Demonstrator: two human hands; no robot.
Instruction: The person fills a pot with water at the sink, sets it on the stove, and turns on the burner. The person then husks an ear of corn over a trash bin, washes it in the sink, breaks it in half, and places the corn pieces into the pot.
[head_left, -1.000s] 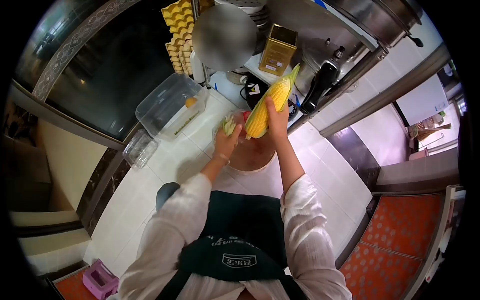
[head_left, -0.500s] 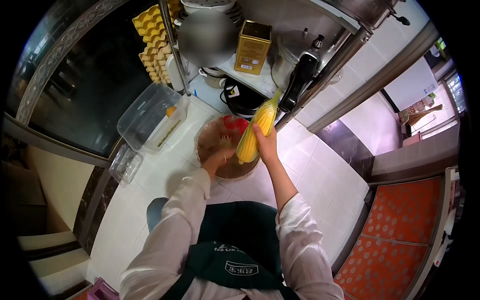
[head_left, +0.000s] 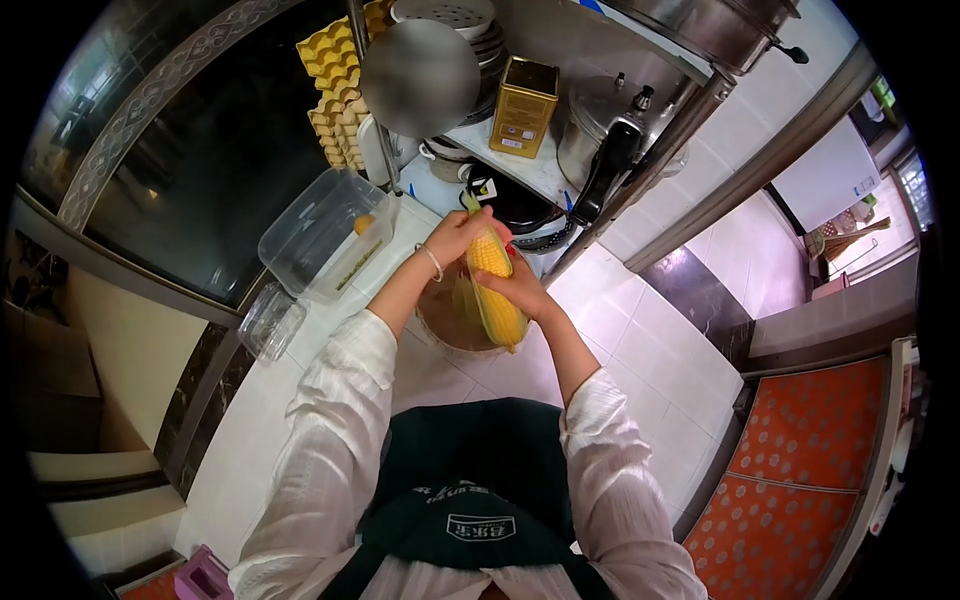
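Note:
A yellow ear of corn [head_left: 493, 285] with pale green husk along its side is held over a round bin [head_left: 450, 325] on the floor. My right hand [head_left: 518, 288] wraps round the middle of the cob. At the cob's upper, husked end, my left hand [head_left: 458, 236] is closed on the husk; a bracelet circles that wrist. The cob's lower tip points towards my body. The bin has a thin liner at its rim and something red inside near the far side, partly hidden by my hands.
A clear plastic box [head_left: 315, 235] holding a round orange item stands left, beside a clear crumpled container [head_left: 271, 322]. Ahead is a shelf with a gold tin [head_left: 523, 107] and a pressure cooker [head_left: 595, 125]. Egg trays [head_left: 335, 85] are stacked behind. A metal post rises right of the bin.
My left hand has come up out of the bin to the cob's husked end and closed there. The cob has moved slightly left and now tilts the other way.

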